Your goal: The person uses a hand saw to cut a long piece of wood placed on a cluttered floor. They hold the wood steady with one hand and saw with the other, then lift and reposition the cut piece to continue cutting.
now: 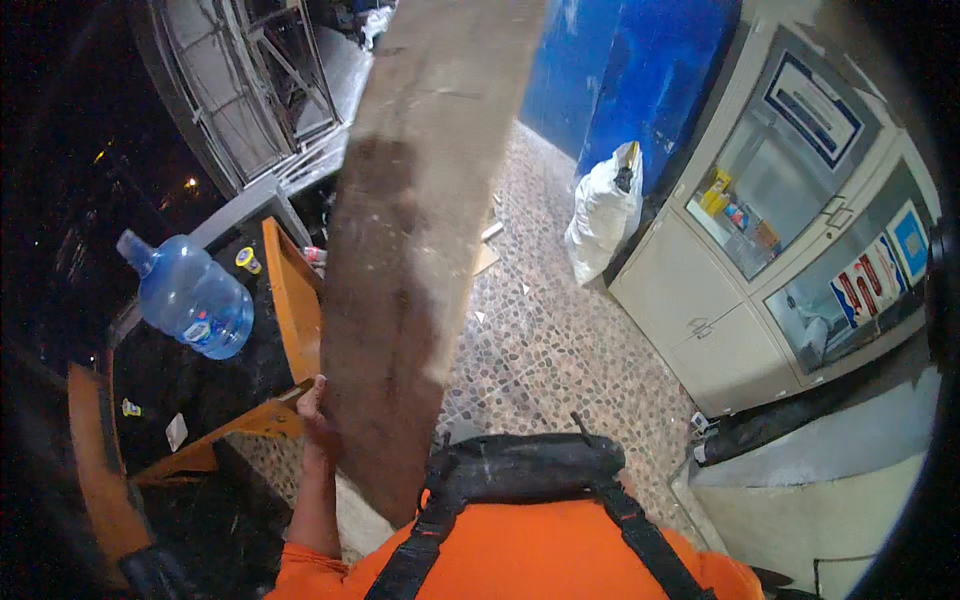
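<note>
A long, wide brown board (390, 270) runs upright through the middle of the view, from my body to the top edge. My left hand (313, 405) grips its left edge low down, beside an orange wooden frame (290, 300); some fingers are hidden by the board. My right hand is out of view. Left of the board, on a dark surface (175, 380) inside the orange frame, lie a large blue plastic bottle (210, 295) and a small yellow-and-white cup (247, 259).
A white sack (600, 225) leans by blue panels (620, 70) on the pebble-patterned floor (540, 340). A cream cabinet with glass doors (675, 280) lines the right side. Metal frames (250, 90) stand at upper left. Small scraps (487, 262) lie beside the board.
</note>
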Motion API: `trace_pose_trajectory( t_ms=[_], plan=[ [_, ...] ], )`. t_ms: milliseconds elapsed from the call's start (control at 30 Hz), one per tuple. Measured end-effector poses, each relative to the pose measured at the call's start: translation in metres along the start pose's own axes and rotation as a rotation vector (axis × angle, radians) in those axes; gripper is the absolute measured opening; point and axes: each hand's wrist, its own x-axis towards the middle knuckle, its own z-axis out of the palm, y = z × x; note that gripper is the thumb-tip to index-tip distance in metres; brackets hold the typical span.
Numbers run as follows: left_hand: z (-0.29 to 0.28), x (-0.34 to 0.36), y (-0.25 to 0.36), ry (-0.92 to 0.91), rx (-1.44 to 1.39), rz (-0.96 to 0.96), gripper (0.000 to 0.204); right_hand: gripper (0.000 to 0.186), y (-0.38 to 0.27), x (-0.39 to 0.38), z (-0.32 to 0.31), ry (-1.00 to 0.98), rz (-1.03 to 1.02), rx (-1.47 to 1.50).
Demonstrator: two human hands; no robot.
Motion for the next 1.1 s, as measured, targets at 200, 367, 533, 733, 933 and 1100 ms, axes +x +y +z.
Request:
trace_pose_trajectory(
  t_ms=[200,367,533,733,933,1100],
  plan=[
    [0.018,0.127,-0.067,0.135,0.089,-0.004,0.04,0.033,-0.21,0.142,-0.028,-0.1,-0.124,0.412],
    [0.11,0.229,-0.08,0.304,0.134,-0.029,0.039,0.031,-0.352,0.241,-0.034,-0.182,-0.27,0.125],
    [0.217,0.336,-0.097,0.399,0.245,-0.105,0.033,0.046,-0.441,0.333,-0.072,-0.322,-0.391,-0.029],
    [0.307,0.441,-0.133,0.423,0.058,-0.357,0.044,0.043,-0.556,0.458,-0.091,-0.277,-0.173,0.057],
    [0.413,0.501,-0.178,0.552,0.149,-0.347,0.042,0.04,-0.656,0.591,-0.135,-0.29,-0.153,0.046],
    [0.504,0.565,-0.153,0.651,0.23,-0.44,0.047,0.037,-0.741,0.673,-0.147,-0.376,-0.162,0.02]
  ],
)
